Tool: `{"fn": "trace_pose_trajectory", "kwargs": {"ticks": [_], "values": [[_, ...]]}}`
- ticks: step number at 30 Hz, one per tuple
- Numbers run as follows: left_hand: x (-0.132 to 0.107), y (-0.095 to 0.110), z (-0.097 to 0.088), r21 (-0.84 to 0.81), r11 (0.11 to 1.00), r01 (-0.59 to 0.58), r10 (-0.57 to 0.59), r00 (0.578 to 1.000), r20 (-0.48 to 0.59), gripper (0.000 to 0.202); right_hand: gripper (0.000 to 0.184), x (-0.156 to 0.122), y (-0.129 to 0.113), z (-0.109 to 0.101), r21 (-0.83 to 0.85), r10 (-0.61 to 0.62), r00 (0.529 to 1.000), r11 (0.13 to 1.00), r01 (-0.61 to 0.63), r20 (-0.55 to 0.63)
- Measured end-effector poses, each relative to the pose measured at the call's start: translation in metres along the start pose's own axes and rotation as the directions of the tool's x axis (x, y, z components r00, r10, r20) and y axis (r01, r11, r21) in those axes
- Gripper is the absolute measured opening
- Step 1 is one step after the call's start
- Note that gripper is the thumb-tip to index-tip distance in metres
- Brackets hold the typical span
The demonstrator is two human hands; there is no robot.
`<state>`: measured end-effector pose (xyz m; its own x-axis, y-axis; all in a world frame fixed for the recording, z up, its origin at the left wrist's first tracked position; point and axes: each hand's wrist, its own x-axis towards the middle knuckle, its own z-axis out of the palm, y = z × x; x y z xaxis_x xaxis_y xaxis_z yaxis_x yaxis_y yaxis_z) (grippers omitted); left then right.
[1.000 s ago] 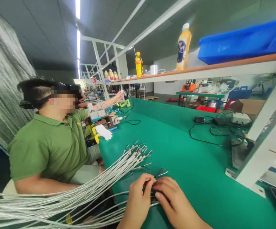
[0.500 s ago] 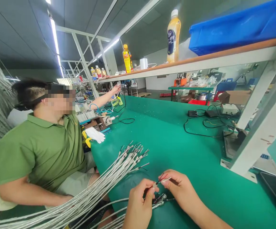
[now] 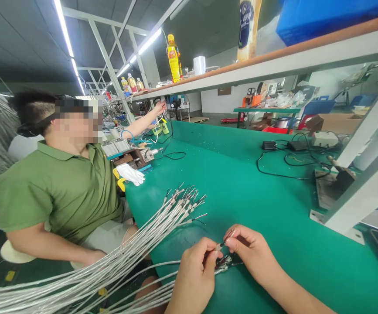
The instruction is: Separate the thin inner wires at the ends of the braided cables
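Here, a thin cable end (image 3: pixel 222 246) is pinched between the fingers (image 3: pixel 230 242) of the left hand (image 3: pixel 195 279) and right hand (image 3: pixel 252 253), above the green surface (image 3: pixel 241 196); silver cables (image 3: pixel 162 222) lie bundled alongside.

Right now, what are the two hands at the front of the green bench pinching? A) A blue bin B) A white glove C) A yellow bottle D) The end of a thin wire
D: the left hand and right hand meet at a thin wire end, held between their fingertips.
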<state>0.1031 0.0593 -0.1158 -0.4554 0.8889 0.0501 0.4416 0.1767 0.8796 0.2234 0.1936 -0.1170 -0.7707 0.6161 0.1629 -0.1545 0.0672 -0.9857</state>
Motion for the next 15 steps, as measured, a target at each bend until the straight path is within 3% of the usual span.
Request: {"fn": "trace_pose_trajectory", "kwargs": {"ticks": [7,10,13,15], "values": [[0.0076,0.0019,0.0042,0.222,0.971,-0.093,0.076,0.994,0.085,0.027,0.038,0.0004,-0.0008,-0.0025,0.036,0.065,0.998,0.997,-0.066,0.024],[0.0100,-0.0019,0.0044,0.234,0.967,-0.100,0.070,0.989,0.132,0.036,0.041,0.0006,-0.0009,0.0021,0.050,0.099,0.995,0.994,-0.098,-0.003],[0.0092,-0.0025,0.0026,0.186,0.980,-0.070,0.044,0.989,0.143,0.036,0.039,0.0024,-0.0003,0.0056,0.105,0.140,0.987,0.986,-0.132,-0.075],[0.0080,-0.0020,0.0014,0.152,0.987,-0.050,0.028,0.989,0.148,0.037,0.036,0.0069,0.0018,-0.0007,0.214,0.177,0.966,0.967,-0.135,-0.190]]}}
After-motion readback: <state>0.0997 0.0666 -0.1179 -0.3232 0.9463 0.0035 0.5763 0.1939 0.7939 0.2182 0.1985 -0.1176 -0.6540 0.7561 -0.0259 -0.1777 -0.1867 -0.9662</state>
